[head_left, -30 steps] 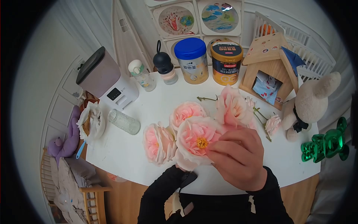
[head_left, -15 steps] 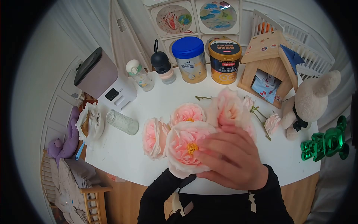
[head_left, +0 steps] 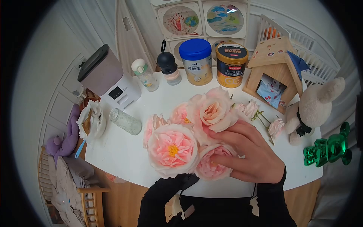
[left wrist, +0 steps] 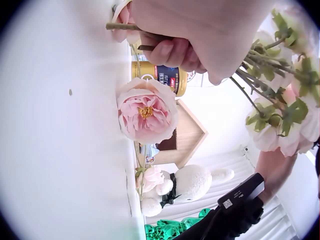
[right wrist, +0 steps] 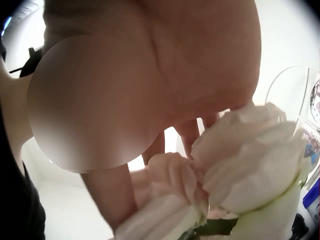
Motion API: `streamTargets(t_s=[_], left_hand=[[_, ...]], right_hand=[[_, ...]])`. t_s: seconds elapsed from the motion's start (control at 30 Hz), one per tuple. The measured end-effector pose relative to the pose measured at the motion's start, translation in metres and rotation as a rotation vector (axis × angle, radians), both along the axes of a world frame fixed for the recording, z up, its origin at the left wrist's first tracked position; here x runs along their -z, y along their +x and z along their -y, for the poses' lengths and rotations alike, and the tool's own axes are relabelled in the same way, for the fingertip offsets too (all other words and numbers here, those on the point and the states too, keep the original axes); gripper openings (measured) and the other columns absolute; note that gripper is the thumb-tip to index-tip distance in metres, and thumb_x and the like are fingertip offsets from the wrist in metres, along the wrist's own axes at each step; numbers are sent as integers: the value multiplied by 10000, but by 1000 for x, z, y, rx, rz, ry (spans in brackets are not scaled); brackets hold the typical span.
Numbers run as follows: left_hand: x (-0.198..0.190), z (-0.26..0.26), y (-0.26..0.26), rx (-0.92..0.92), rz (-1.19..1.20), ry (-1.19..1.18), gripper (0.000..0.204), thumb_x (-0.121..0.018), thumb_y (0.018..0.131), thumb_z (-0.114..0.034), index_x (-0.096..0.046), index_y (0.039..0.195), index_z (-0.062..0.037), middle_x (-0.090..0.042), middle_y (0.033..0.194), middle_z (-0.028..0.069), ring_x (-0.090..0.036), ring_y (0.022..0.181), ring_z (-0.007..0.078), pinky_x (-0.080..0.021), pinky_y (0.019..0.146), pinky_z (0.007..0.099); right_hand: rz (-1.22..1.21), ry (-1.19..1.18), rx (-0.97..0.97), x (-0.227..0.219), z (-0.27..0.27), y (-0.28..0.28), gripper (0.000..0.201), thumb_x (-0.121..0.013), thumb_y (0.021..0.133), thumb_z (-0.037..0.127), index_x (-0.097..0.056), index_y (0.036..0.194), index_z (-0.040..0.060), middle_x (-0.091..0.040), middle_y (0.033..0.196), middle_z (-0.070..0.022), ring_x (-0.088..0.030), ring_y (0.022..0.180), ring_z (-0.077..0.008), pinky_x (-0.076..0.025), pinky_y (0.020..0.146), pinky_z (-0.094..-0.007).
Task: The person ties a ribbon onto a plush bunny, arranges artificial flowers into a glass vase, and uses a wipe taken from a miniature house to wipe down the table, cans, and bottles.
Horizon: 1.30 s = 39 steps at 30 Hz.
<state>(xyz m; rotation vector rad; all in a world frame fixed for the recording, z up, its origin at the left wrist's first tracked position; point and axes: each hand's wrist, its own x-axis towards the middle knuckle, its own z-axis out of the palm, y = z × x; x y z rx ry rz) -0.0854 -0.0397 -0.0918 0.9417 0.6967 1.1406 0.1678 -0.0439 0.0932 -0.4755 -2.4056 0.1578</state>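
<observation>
My left hand (left wrist: 200, 30) grips the green stems (left wrist: 257, 70) of a bunch of pink roses; in the head view the blooms hide it. A wide rose (head_left: 173, 149) with a yellow centre faces up at the front of the bunch. Over its right side, my right hand (head_left: 257, 155) rests with spread fingers on the petals, between an upper rose (head_left: 213, 109) and a lower rose (head_left: 215, 162). The right wrist view shows that palm (right wrist: 200, 55) close above pale petals (right wrist: 250, 160). A separate open rose (left wrist: 146, 111) lies on the table in the left wrist view.
Small cut roses (head_left: 276, 128) lie at the right, near a wooden house (head_left: 270, 72), a plush rabbit (head_left: 315, 104) and a shiny green figure (head_left: 329, 147). A glass vase (head_left: 126, 122) lies tipped at the left. Tins (head_left: 196, 62) and bottles (head_left: 145, 75) line the back.
The front rose has shifted left, and a lower rose now shows under the right fingers. My right hand has moved slightly right, with its fingers among the blooms.
</observation>
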Motion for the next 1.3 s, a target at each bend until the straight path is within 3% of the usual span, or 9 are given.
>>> streamTargets(t_s=[0.17, 0.23, 0.43, 0.77, 0.9, 0.97, 1.07, 1.17, 1.3], left_hand=[[7, -22, 35, -36, -23, 22, 175, -496, 963, -255, -498, 992, -83, -516, 845, 31, -490, 709, 119, -407, 631, 244], [8, -18, 16, -49, -33, 28, 178, -494, 964, -260, -497, 984, -83, -514, 835, 29, -486, 701, 117, -403, 623, 244], [16, -21, 15, -80, -70, 52, 190, -486, 967, -274, -496, 963, -84, -506, 804, 24, -473, 675, 112, -391, 600, 243], [34, -14, 8, -137, -127, 90, 218, -472, 974, -297, -495, 928, -86, -492, 752, 15, -450, 631, 103, -370, 561, 242], [43, 5, -21, -156, -148, 112, 230, -467, 976, -306, -495, 914, -86, -487, 732, 11, -441, 614, 100, -361, 545, 241], [49, 8, -20, -177, -140, 118, 237, -464, 977, -311, -494, 906, -87, -484, 721, 10, -437, 605, 98, -357, 537, 241], [58, -1, 0, -159, -119, 139, 248, -460, 979, -318, -494, 896, -87, -480, 706, 7, -430, 592, 95, -351, 526, 240], [68, -5, 13, -104, -101, 157, 259, -456, 981, -325, -494, 885, -87, -476, 690, 4, -424, 579, 93, -344, 514, 240], [69, -16, 11, -97, -129, 164, 274, -451, 983, -334, -493, 871, -88, -471, 670, 1, -415, 562, 89, -336, 498, 239]], right_hand=[[-63, 124, 103, -1, 13, -19, 519, -792, 633, 160, -638, 1124, 226, -504, 1342, -57, -452, 1229, -332, -376, 1022, -511], [-91, 368, 93, 12, 13, -32, 516, -778, 718, 209, -587, 1194, 261, -535, 1301, 5, -452, 1251, -270, -391, 1003, -511], [-41, 358, 161, 19, 18, -45, 345, -746, 784, 247, -620, 1106, 242, -564, 1178, 57, -500, 1145, -169, -408, 980, -466], [-45, 333, 145, 19, 19, -41, 222, -731, 789, 233, -658, 993, 188, -586, 1110, 43, -535, 1113, -174, -419, 961, -459], [-148, 144, 28, -16, 28, -3, 351, -719, 777, 359, -651, 1061, 165, -605, 1123, -33, -553, 1102, -239, -362, 1003, -530], [-290, 231, 212, -18, 21, 35, 416, -722, 748, 385, -653, 1065, 125, -618, 1090, -80, -568, 1049, -266, -343, 1005, -562], [-367, 17, 575, -14, -9, 60, 228, -651, 807, 175, -649, 991, 41, -631, 1054, -125, -586, 1008, -288, -440, 887, -416], [-23, -292, 667, 33, -57, 95, 167, -616, 813, 87, -609, 958, 4, -616, 933, -148, -606, 920, -314, -467, 812, -367], [40, -432, 701, 99, -96, 101, 193, -629, 758, 87, -585, 926, 2, -606, 908, -163, -607, 878, -349, -480, 746, -430]])
